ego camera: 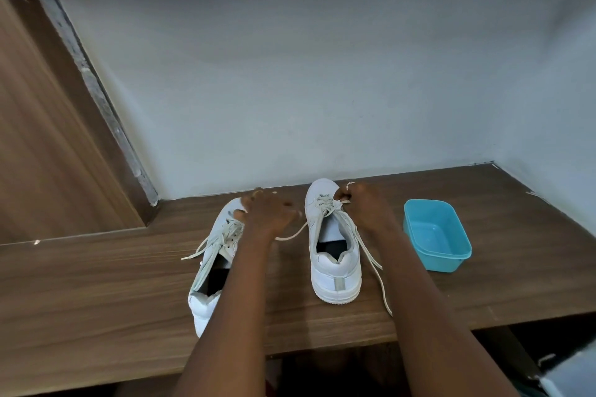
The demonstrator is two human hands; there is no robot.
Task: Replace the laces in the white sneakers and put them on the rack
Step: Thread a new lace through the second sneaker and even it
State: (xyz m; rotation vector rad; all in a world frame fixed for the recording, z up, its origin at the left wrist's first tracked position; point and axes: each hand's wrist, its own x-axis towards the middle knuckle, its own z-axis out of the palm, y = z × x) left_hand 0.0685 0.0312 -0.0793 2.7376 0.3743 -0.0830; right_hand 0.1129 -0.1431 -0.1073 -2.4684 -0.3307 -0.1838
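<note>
The right hand [366,208] pinches a flat lace [324,205] on a smooth white sneaker [335,274] beside a rectangular plastic tub [446,263]. The left hand's [267,211] grip cannot be told.

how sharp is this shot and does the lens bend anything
Head view: soft throughout, the left hand, right hand and lace slightly smeared; the wide lens bows the desk edge and wall lines; light is dim and even, no glare.
</note>
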